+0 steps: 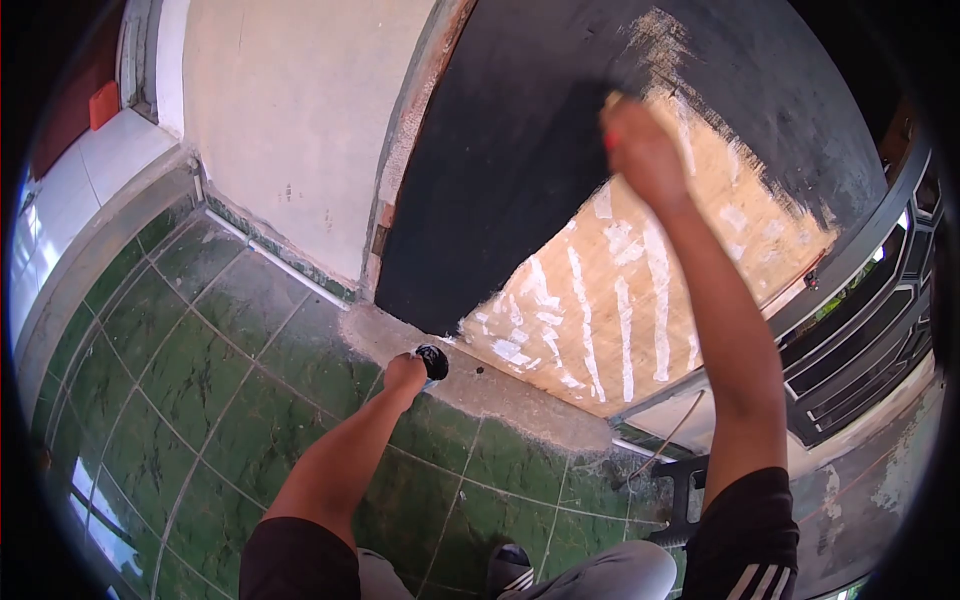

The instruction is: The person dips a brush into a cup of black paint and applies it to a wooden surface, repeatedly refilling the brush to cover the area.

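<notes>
The cup (433,383) was in the left hand (404,378), low above the concrete ledge (520,398) at the foot of the wooden panel (590,262); that grip was closed, fingers pressed around the cup's near side. The cup looked small and probably light, perhaps thin-walled enough to give under a hard squeeze, and a wet smear would likely have made it slippery, so the outer side below the rim seemed the best place to hold it, with the mouth level. Inside was black paint (432,358), dark and glossy; how deep it went could not be told. The right hand (645,158), blurred, was up against the panel, its grip curled tight on what seemed a brush (614,100), of which only a pale end showed; such a tool was presumably light, with a stiff handle best held close to the bristles. The panel itself looked stiff and flat, black over its left and upper parts, bare wood with white streaks toward the lower right. No other container could be made out on the green tile floor (200,375).
</notes>
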Tool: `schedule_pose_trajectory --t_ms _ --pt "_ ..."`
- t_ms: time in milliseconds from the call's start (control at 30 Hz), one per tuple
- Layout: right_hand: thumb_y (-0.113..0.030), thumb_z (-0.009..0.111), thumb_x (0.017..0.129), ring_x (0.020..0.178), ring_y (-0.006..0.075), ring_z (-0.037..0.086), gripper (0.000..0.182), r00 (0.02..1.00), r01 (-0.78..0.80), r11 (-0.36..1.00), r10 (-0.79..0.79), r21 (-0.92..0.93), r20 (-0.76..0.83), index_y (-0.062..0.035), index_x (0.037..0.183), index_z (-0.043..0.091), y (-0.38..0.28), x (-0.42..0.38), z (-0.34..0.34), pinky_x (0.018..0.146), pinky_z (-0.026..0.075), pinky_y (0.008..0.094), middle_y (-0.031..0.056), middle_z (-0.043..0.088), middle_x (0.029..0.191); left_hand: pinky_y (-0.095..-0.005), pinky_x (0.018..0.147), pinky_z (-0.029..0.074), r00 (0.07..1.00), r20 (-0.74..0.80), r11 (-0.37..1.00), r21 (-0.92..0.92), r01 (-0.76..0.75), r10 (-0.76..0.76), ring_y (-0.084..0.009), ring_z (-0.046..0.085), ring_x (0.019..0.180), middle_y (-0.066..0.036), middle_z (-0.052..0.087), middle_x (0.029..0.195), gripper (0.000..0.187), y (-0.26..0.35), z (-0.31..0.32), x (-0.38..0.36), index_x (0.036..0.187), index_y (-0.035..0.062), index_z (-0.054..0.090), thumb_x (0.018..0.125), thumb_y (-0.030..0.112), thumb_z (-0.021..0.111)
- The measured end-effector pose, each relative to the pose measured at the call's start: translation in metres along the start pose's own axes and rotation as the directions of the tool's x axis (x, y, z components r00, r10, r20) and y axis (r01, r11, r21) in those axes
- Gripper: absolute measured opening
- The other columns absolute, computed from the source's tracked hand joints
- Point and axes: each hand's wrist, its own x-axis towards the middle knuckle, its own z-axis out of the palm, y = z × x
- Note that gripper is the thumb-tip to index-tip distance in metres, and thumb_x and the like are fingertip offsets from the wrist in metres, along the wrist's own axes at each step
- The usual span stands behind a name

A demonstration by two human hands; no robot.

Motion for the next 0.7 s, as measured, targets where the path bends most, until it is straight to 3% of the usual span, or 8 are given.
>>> schedule_pose_trajectory --t_ms 100,200,267,333,400,467,567,700 --pt "-0.001 0.067 0.074 0.095 0.0279 0.063 0.025 0.971 0.04 0.988 -0.074 0.149 0.229 -0.0055 0.098 0.067 -0.067 -0.032 0.014 0.09 0.053 0.0376 0.0089 0.063 0.097 -0.052 0.097 0.052 0.999 -0.001 0.999 0.012 -0.042 0.042 -0.047 0.066 0.114 -0.028 0.071 0.121 0.042 -0.001 0.0 0.002 0.118 0.0009 0.073 0.101 0.033 0.053" --pt "-0.007 0.068 0.095 0.095 0.0314 0.069 0.009 0.903 -0.323 0.849 0.145 0.418 0.404 -0.001 0.101 0.071 -0.085 -0.02 -0.006 0.085 0.056 0.0408 0.013 0.07 0.102 -0.0521 0.098 0.052 1.0 0.009 1.0 -0.006 -0.023 0.023 -0.0472 0.066 0.114 -0.028 0.07 0.121 0.042 0.003 0.0 -0.001 0.117 0.0005 0.073 0.1 0.034 0.053" --pt "-0.009 0.065 0.097 0.089 0.0334 0.071 0.008 0.92 -0.39 0.763 0.299 0.516 0.252 -0.0058 0.099 0.072 -0.05 -0.004 -0.006 0.08 0.057 0.0417 0.0128 0.07 0.095 -0.0523 0.098 0.052 1.0 0.001 1.0 -0.013 0.007 -0.007 -0.0473 0.065 0.115 -0.028 0.07 0.121 0.042 -0.001 0.003 0.001 0.116 0.0003 0.073 0.1 0.034 0.054" --pt "-0.01 0.068 0.097 0.087 0.0342 0.071 0.008 0.861 -0.509 0.775 0.46 0.375 0.218 -0.0043 0.097 0.073 -0.001 0.024 -0.027 0.079 0.057 0.041 0.0142 0.073 0.096 -0.0525 0.098 0.051 1.0 0.008 1.0 0.027 0.014 -0.014 -0.0475 0.065 0.116 -0.028 0.07 0.121 0.042 0.0 0.002 -0.008 0.116 0.0003 0.073 0.099 0.034 0.054" --pt "-0.01 0.069 0.096 0.087 0.0347 0.071 0.008 0.898 -0.4 0.864 0.437 0.306 -0.059 -0.0041 0.098 0.074 0.06 0.05 -0.05 0.079 0.057 0.0403 0.0142 0.073 0.097 -0.0525 0.098 0.051 1.0 0.024 0.998 0.056 0.006 -0.007 -0.0476 0.065 0.116 -0.028 0.07 0.12 0.042 -0.002 -0.001 -0.01 0.116 0.0003 0.073 0.099 0.034 0.054" --pt "-0.009 0.07 0.094 0.088 0.0344 0.07 0.011 0.9 -0.277 0.961 0.269 0.026 -0.343 -0.0064 0.104 0.074 0.082 0.072 -0.077 0.08 0.057 0.0407 0.0131 0.073 0.098 -0.0522 0.098 0.051 0.998 0.067 0.997 0.081 -0.014 0.009 -0.0478 0.065 0.116 -0.028 0.07 0.12 0.042 -0.011 -0.001 -0.012 0.116 0.0003 0.073 0.1 0.034 0.054" --pt "-0.005 0.068 0.091 0.089 0.0344 0.068 0.012 0.936 -0.132 0.97 0.054 -0.206 -0.348 -0.0076 0.102 0.073 0.073 0.07 -0.07 0.079 0.056 0.043 0.0112 0.07 0.096 -0.0529 0.093 0.052 0.993 0.111 0.992 0.111 -0.063 0.051 -0.0477 0.067 0.109 -0.028 0.072 0.111 0.04 0.0 -0.005 -0.026 0.107 0.0014 0.074 0.1 0.035 0.054" --pt "-0.006 0.065 0.076 0.081 0.0254 0.059 0.018 0.992 0.078 0.993 -0.069 -0.091 0.103 -0.0073 0.094 0.065 -0.016 0.0 0.0 0.075 0.053 0.0374 0.0071 0.056 0.085 -0.0545 0.088 0.052 0.973 0.205 0.982 0.135 -0.134 0.105 -0.048 0.068 0.101 -0.027 0.073 0.103 0.039 0.02 -0.002 -0.035 0.099 0.0021 0.073 0.101 0.036 0.053"
